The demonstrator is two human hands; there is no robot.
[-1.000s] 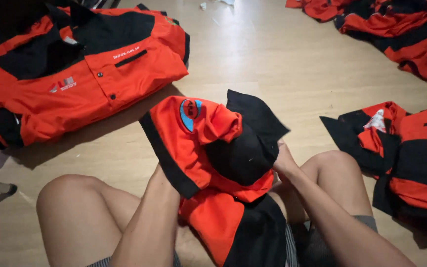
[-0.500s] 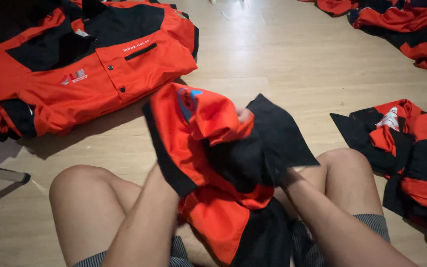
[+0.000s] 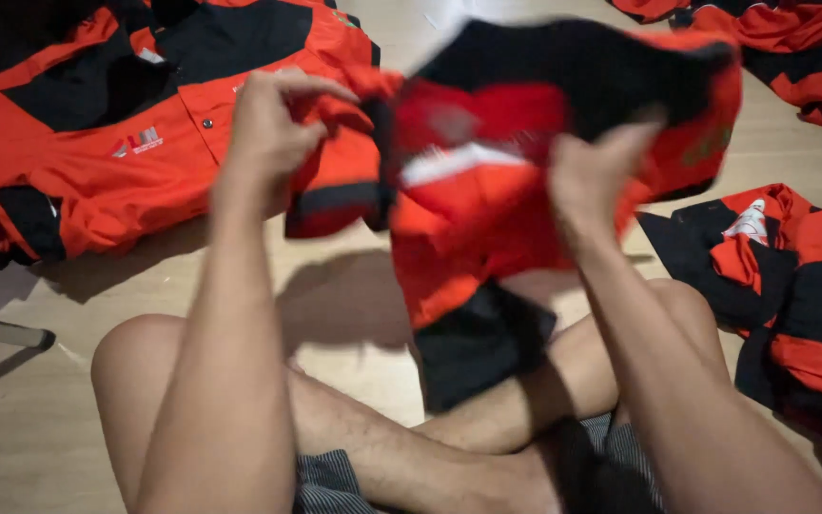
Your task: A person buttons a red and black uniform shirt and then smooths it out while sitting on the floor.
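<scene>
**Shirt lifted and spread, not yet laid flat**

Both hands pinch the orange-and-black shirt (image 3: 535, 181) and hold it up over the crossed legs — left hand (image 3: 268, 124) closed on one edge, right hand (image 3: 596, 176) gripping the middle. It hangs bunched and motion-blurred, so any folding looks barely begun. On the pale wooden floor (image 3: 192, 276), a spread shirt (image 3: 97, 162) lies far left — a folded stack (image 3: 811, 295) sits right.
</scene>
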